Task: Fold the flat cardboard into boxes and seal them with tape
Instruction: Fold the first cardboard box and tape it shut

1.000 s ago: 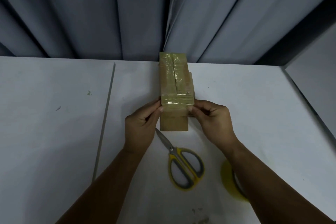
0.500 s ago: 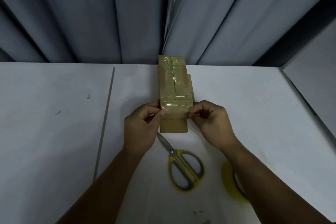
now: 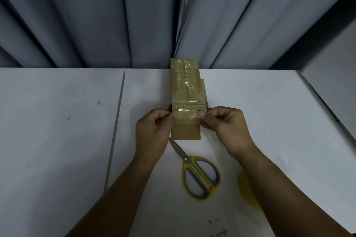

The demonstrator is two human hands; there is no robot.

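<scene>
- The box (image 3: 187, 90) is seen lying lengthwise near the middle of the table (image 3: 57, 140), its far end towards the curtain (image 3: 96, 15). It rests on a second piece of cardboard (image 3: 185, 132), which juts out at the near end.
- A strip of tape (image 3: 187, 114) is laid across the near end of the box. The left grip (image 3: 152, 132) is closed on the strip's left end at the box corner, with the thumb (image 3: 174, 115) pressed there. The right grip (image 3: 225, 127) is closed on the right end in the same way.
- The step in hand is judged to be the wrapping of this cross strip over the near edge and down the sides.
- The strip should be kept taut between both ends, so that no wrinkle or air pocket is trapped where it crosses the lengthwise seam.
- Each end is best drawn downward and pressed flat against its side wall, working from the top edge down, not dabbed on at the tip.
- Even pull from both sides is advised; otherwise the light box may be dragged askew on the cardboard under it.
- Once the ends are stuck, the strip should be rubbed along its whole length.
- The scissors (image 3: 200, 177) and the tape roll (image 3: 245, 188) lie near, just before the person, should another strip be wanted.
</scene>
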